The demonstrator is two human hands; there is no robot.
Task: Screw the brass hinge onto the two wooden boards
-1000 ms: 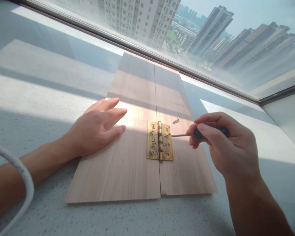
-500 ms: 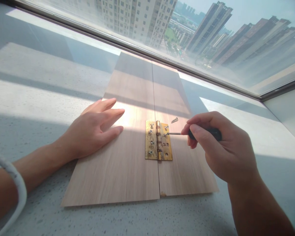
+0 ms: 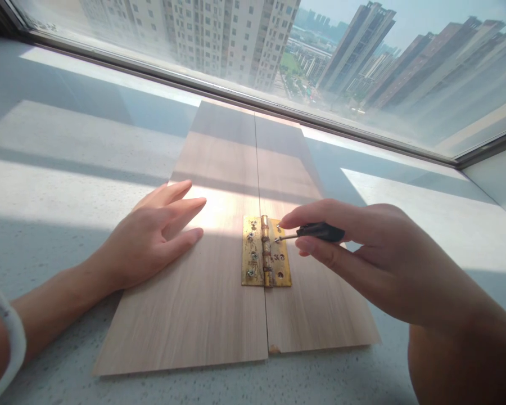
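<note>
Two light wooden boards [image 3: 202,304] lie side by side on a speckled grey sill, joined by a brass hinge [image 3: 265,251] across their seam. My left hand [image 3: 152,236] lies flat and open on the left board, fingers stretched toward the hinge. My right hand [image 3: 362,259] is closed round a small black-handled screwdriver [image 3: 316,231]. Its thin metal tip touches a screw [image 3: 278,238] on the hinge's right leaf. Several screws stand in the left leaf.
The grey speckled sill [image 3: 59,185] runs under a wide window [image 3: 278,50] with tower blocks outside. A white cord [image 3: 6,337] curves over my left forearm at the lower left. A wall corner [image 3: 501,185] closes the right end.
My right hand has moved left with the screwdriver, bringing its tip onto the hinge's right leaf. The loose screw beyond the hinge is now hidden by that hand. The left hand stays flat.
</note>
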